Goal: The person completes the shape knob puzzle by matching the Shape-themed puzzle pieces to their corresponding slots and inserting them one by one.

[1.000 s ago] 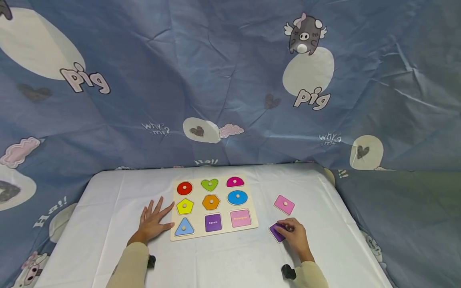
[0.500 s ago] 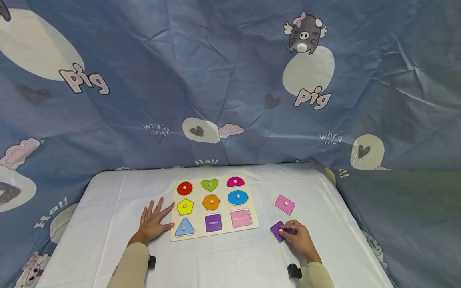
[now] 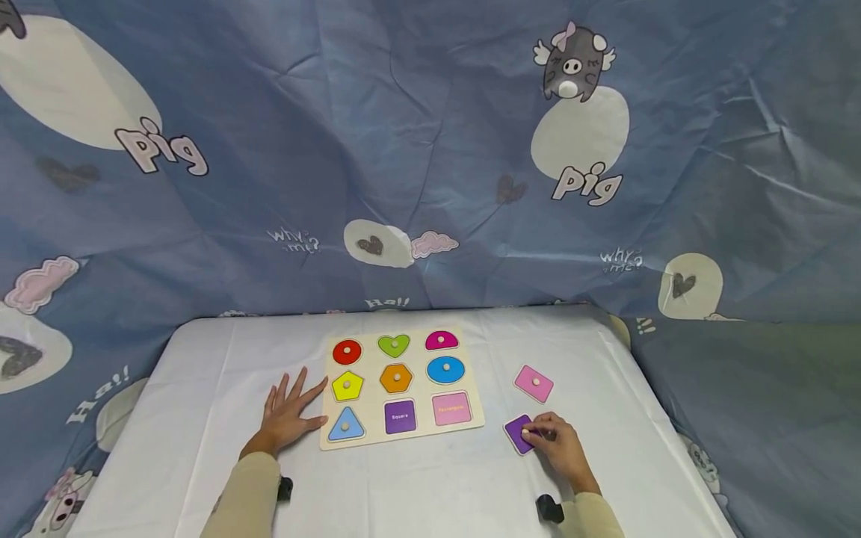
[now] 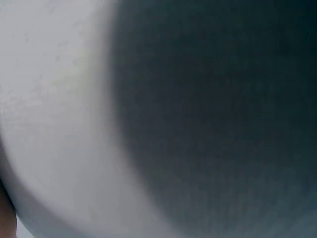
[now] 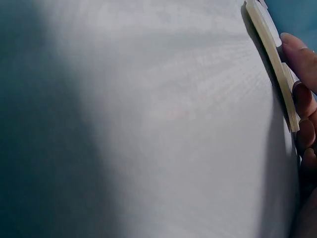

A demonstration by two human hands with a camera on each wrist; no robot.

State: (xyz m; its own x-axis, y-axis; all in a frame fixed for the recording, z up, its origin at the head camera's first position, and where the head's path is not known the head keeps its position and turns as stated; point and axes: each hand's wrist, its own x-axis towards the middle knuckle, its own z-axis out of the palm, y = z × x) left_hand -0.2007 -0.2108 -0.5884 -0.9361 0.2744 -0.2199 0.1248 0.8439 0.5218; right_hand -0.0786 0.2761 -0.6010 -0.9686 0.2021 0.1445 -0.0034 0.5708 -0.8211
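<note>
In the head view a cream puzzle board (image 3: 370, 440) lies on the white table, holding several coloured knobbed shapes. Its bottom row has two spaces, a purple one (image 3: 400, 425) printed "Square" and a pink one (image 3: 451, 417) with faint lettering. My left hand (image 3: 285, 420) is spread flat with fingertips and thumb at the board's left edge. Right of the board, my right hand (image 3: 563, 450) pinches the knob of a purple square puzzle piece (image 3: 515, 430), partly covering it. The right wrist view shows that piece's pale wooden edge (image 5: 272, 54) beside the thumb.
A pink rectangular puzzle piece (image 3: 535, 383) with a knob lies just beyond the right hand. Behind the white tablecloth (image 3: 417, 493) hangs a blue printed curtain (image 3: 430, 149). The left wrist view is mostly blurred cloth and dark shadow.
My right hand has shifted slightly right and its thumb and fingers have settled at the purple piece's knob, baring more of its face. The left hand stays put.
</note>
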